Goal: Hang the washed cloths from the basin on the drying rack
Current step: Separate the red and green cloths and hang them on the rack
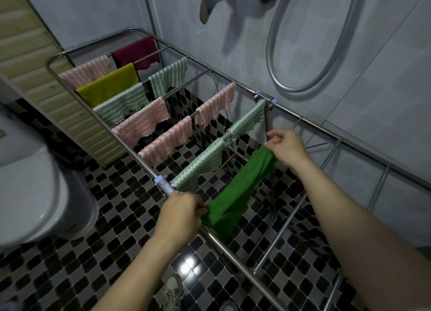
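Hands are stretching 1 green cloth (240, 189) over the drying rack (326, 133): left hand (180, 215) and right hand (288, 147) are each pinching an end.

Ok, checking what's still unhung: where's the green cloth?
Head view, centre: the green cloth is held stretched between the left hand and right hand above the drying rack, just in front of a mint striped cloth.

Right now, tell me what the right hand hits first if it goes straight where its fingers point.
Likely the mint-striped cloth on the next rail; the right hand, pinching the green cloth, points there. Depth is unclear.
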A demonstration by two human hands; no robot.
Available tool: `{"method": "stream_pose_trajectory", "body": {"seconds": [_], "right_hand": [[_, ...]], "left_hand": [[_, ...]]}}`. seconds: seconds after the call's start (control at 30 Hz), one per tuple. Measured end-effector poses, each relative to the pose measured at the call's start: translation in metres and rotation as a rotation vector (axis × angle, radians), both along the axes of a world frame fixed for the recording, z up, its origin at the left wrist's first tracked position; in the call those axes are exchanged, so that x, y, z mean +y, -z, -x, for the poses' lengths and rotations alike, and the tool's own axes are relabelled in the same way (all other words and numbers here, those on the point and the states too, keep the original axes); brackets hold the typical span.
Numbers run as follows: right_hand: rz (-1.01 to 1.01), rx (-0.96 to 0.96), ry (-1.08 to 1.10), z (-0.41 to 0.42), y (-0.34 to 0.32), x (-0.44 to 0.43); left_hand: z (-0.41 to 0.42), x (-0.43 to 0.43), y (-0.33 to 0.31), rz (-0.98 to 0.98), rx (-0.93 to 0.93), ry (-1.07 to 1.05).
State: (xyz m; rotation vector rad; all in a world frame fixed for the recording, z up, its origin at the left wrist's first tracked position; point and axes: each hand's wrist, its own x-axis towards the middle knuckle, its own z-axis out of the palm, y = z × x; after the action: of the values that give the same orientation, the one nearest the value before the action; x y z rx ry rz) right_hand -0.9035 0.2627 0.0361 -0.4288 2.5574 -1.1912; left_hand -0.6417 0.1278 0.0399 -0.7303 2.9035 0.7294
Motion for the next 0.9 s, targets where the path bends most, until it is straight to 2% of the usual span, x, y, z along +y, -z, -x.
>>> {"method": "stream_pose_trajectory", "body": {"seconds": [0.07,0.2,0.37,0.43,0.53,0.63,0.73,0.9], "right_hand": [[-0.053,0.029,0.000,0.001,0.005,0.000],[-0.126,0.113,0.022,-0.002,0.012,0.000],[-0.278,0.217,-0.028,-0.006,0.004,-0.004],[-0.380,0.302,-0.109,-0.010,-0.001,-0.004],[-0.420,0.390,-0.192,-0.023,-0.008,-0.003],[-0.370,0.328,-0.346,-0.040,-0.008,0.000],[-0.411,0.272,-0.479,-0.048,-0.003,0.002],[-0.459,0.298,-0.469,-0.050,-0.003,0.002]], "left_hand": [[-0.001,-0.001,0.004,0.082,0.008,0.042],[0.003,0.001,0.008,0.229,-0.112,0.130],[0.005,0.005,0.007,0.275,-0.111,0.138],[0.003,0.008,0.007,0.239,-0.063,0.134],[0.000,0.013,0.008,0.047,-0.029,0.111],[-0.002,0.018,0.008,0.002,-0.021,0.109],[-0.001,0.021,0.004,-0.028,0.013,0.074],[0.000,0.020,0.001,-0.023,0.006,0.059]]}}
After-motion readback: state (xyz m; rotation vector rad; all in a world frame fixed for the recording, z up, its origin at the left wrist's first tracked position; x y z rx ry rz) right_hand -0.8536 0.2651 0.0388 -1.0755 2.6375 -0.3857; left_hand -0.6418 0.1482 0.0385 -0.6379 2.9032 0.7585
